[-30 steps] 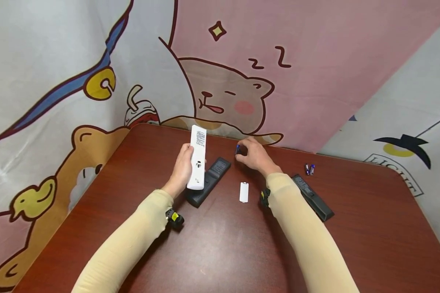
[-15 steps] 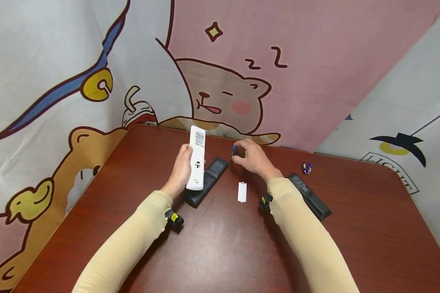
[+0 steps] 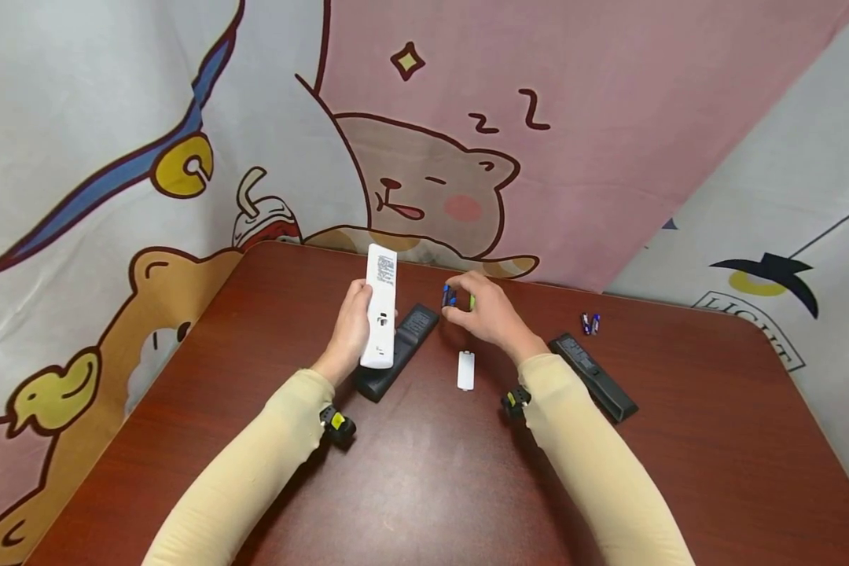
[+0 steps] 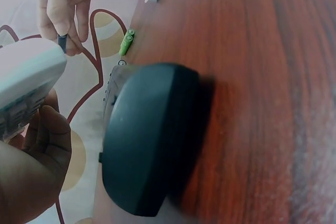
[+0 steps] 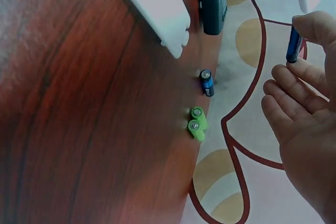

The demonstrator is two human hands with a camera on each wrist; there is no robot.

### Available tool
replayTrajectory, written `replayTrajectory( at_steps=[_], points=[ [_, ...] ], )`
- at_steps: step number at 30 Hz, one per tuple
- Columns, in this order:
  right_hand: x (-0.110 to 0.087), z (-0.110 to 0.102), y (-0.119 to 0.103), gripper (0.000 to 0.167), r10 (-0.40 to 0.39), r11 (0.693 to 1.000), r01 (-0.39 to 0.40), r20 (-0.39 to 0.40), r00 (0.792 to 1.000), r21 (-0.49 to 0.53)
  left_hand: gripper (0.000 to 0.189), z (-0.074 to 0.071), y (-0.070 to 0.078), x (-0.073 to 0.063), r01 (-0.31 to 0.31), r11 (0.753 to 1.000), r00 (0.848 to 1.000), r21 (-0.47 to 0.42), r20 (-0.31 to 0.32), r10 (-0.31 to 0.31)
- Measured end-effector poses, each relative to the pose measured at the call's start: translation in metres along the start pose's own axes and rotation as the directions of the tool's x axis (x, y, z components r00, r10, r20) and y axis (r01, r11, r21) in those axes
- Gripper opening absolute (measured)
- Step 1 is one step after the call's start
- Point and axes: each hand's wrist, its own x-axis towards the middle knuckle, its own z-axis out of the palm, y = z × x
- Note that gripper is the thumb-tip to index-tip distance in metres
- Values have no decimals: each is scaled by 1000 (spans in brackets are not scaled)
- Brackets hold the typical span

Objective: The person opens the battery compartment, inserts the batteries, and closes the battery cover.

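Note:
My left hand [image 3: 350, 330] grips a white remote control [image 3: 384, 275], its back with printed text and a dark opening turned up. Between the thumb and index finger of my right hand [image 3: 491, 310] a blue battery [image 5: 294, 44] is pinched upright, raised off the table; the other fingers are spread in the right wrist view. Below it on the table stand another blue battery [image 5: 207, 83] and two green batteries [image 5: 197, 124]. A small white battery cover [image 3: 465, 370] lies in front of my right hand. Under the white remote lies a black remote [image 3: 396, 362], partly hidden by it.
To the right of my right forearm lies a second black remote [image 3: 594, 377]. Two blue-and-white batteries [image 3: 590, 323] lie behind it. The brown table [image 3: 424, 472] ends at a printed cloth backdrop [image 3: 573, 196] at the back.
My right hand has lifted the blue battery and shifted slightly left toward the white remote, showing the batteries behind it. The left hand keeps its hold on the remote, nearly still.

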Motion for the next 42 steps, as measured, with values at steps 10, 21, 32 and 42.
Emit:
replayTrajectory(
  at_steps=[10,21,32,42],
  points=[
    [-10,4,-11,43,-63,997,64,-27,998,37,31,6,2,1,8,999,1000,-36,-9,-8],
    [-16,7,-20,42,-96,994,99,-44,994,52,31,10,3,1,-1,998,1000,-59,-4,0],
    [-23,12,-32,41,-149,986,153,-67,987,65,32,11,0,-1,-11,1000,1000,-8,0,11],
    [-27,19,-39,40,-180,977,186,-70,981,104,31,12,-2,-1,-8,1000,1000,-20,-2,8]
  ],
)
